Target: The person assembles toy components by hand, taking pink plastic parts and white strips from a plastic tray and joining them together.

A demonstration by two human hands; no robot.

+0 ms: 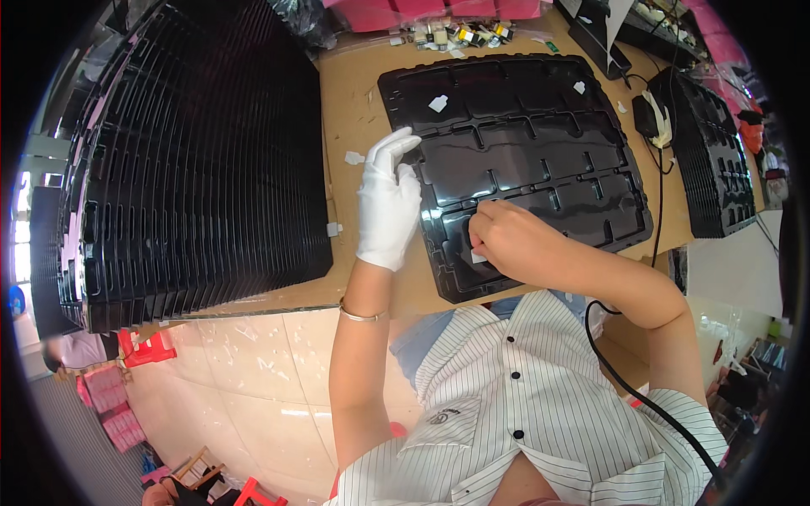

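Likely positioning: right hand (504, 238) curled at white tag (479, 256) on black tray (516, 158) — pinch unclear. Left hand (389, 204) digits apart; next calls for precision.

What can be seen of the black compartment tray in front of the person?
The black compartment tray looks like thin, glossy plastic, roughly rectangular, with a notched rim and molded ridges dividing its shallow compartments. It lies flat on the brown tabletop, slightly turned. Two small white pieces lie in its far row. The bare right hand is over its near row; the gloved left hand is at its left edge, contact unclear.
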